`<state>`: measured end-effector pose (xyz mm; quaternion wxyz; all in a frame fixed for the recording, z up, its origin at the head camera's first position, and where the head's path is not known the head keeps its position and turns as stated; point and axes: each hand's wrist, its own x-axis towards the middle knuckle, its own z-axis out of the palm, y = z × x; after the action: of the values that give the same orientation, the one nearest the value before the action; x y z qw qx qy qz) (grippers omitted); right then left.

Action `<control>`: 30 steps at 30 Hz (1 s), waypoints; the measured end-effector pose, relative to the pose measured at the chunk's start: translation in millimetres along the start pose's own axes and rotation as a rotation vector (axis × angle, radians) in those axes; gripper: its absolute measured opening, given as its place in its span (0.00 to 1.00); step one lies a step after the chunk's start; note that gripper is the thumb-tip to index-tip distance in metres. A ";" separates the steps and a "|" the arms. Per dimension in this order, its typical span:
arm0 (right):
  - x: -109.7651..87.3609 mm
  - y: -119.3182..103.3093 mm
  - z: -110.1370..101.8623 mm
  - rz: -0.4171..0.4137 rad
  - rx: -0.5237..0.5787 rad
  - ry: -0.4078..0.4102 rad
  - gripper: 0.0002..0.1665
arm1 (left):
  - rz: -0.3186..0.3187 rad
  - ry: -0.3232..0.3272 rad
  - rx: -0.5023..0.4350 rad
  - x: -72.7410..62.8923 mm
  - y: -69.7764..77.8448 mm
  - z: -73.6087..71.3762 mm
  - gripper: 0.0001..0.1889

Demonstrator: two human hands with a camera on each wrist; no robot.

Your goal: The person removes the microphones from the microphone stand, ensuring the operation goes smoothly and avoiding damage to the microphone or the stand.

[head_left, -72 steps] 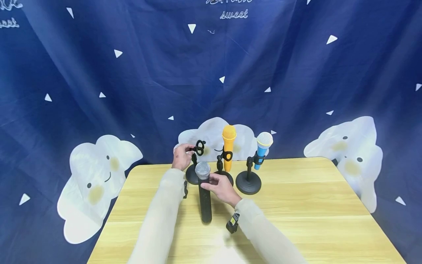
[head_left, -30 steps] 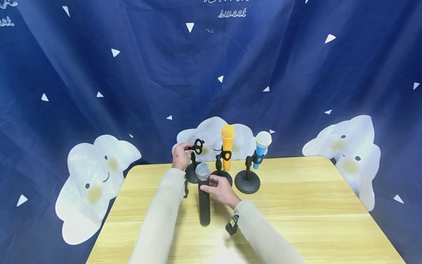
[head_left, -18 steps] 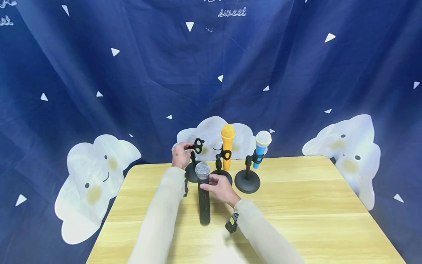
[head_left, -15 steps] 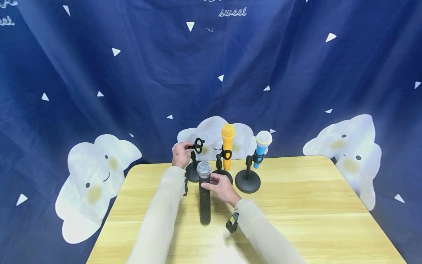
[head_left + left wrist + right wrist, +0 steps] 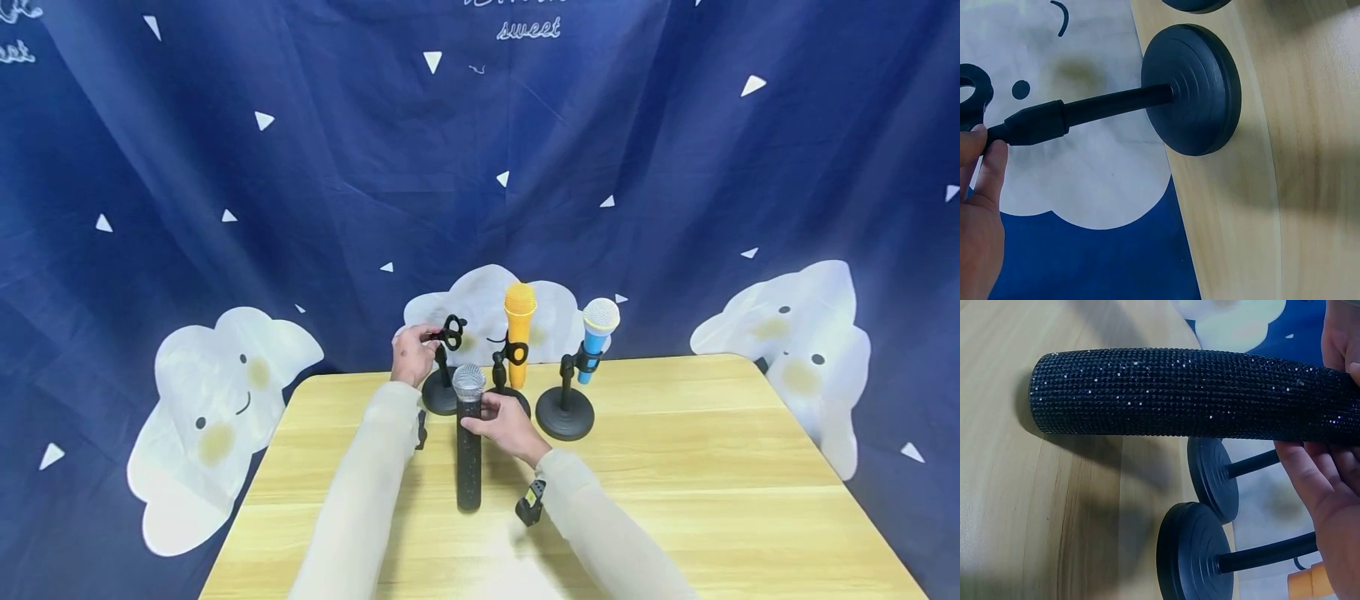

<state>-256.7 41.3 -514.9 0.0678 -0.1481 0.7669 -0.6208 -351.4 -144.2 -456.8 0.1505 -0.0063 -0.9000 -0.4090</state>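
Compared with a second ago, the black microphone stands straighter in the head view, its top having shifted slightly to the right. I judge this as only a small adjustment, because the microphone is outside every clip. The right hand grips it below the top, thumb and fingers closed on the body; whether its lower end touches the surface, I cannot tell. The left hand pinches the neck of the black clip on the leftmost stand, fingertips nearly together. As for holders, the black clip contains no microphone. The yellow microphone sits in the middle clip, and the blue microphone in the clip of the rightmost stand.
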 end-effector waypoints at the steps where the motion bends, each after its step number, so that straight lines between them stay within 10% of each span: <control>1: 0.0 0.3 -0.1 -0.004 0.002 -0.009 0.22 | 0.008 0.003 -0.004 -0.3 -0.3 -0.2 0.12; 14: -0.6 3.4 -0.3 -0.021 0.021 -0.012 0.24 | 0.102 0.085 -0.069 -10.1 -7.6 -9.4 0.12; 30: -0.7 0.7 10.2 0.030 0.102 0.061 0.27 | 0.062 0.046 -0.109 -31.6 -31.5 -18.3 0.13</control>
<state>-253.2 32.1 -517.9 0.0613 -0.1138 0.7381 -0.6623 -320.6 -175.1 -477.3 0.1833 -0.0329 -0.8720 -0.4527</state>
